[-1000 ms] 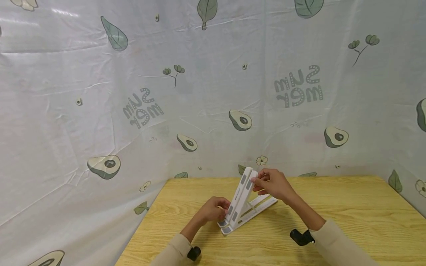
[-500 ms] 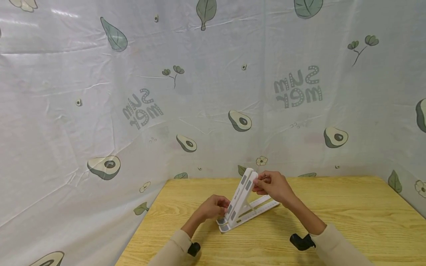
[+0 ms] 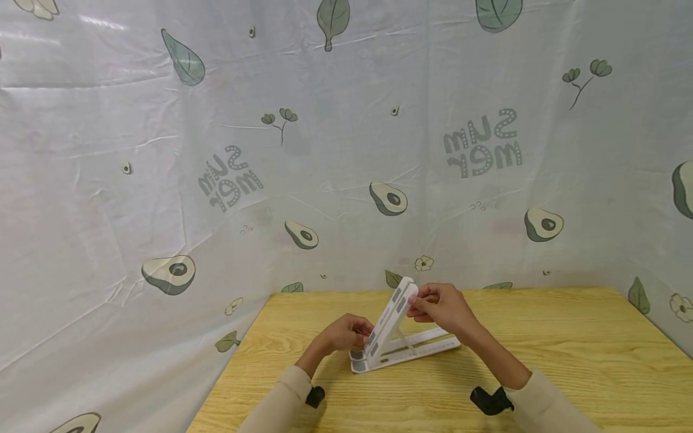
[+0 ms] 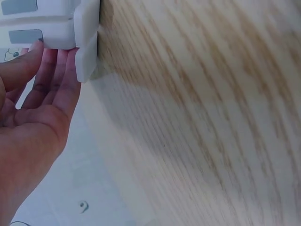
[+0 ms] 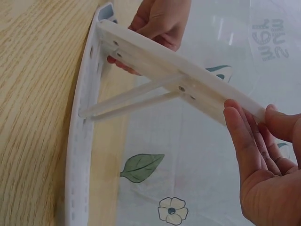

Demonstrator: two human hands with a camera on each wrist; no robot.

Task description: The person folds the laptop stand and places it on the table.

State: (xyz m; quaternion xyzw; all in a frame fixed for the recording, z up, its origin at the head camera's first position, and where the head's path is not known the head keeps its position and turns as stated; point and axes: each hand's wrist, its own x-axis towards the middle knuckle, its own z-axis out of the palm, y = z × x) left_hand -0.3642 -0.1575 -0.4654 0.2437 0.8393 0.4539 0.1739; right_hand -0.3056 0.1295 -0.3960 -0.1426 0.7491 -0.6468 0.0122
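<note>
The stand [image 3: 385, 328] is being gripped from both ends here, propped in a wedge on the table [image 3: 568, 343]. Its lower, hinged end is pinched by the left hand [image 3: 343, 334], thumb laid on a grey pad [image 4: 26, 36] and fingers tucked round the far side. Up at the raised end, the edge is pinched by the right hand [image 3: 446, 307], thumb on one side, fingers on the other. So the stand is held between the two hands, its base [image 3: 428, 349] laid on the wood and its upper panel tilted up, joined to the base by thin struts [image 5: 131, 96].

On to the writing: "summer" can be read twice on the curtain [image 3: 325, 150], both times mirrored, among printed avocados and leaves. Small marks are seen on the panel's face, but they cannot be read.

And what is hidden? The left fingertips are partly covered by the panel in the head view. In the left wrist view the stand is cut off at the top and left; in the right wrist view, the base is cut by the bottom edge and the right hand by the right edge.
</note>
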